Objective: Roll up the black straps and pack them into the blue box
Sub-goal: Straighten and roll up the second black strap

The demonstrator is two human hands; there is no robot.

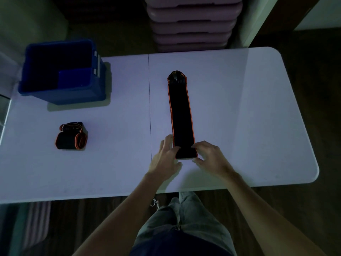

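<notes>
A long black strap [181, 115] with orange edges lies flat on the white table [239, 108], running away from me. Its near end is turned over into a small fold. My left hand [166, 157] grips the left side of that fold and my right hand [207, 156] grips the right side. A second black strap [71, 138], rolled up with a loose end on top, rests at the table's left. The blue box [60, 71] stands open at the far left corner; its inside is dark and looks empty.
A stack of pale purple plastic steps [191, 23] stands on the floor beyond the table's far edge. A seam [149, 108] runs across the table just left of the flat strap. The table's near edge lies just behind my wrists.
</notes>
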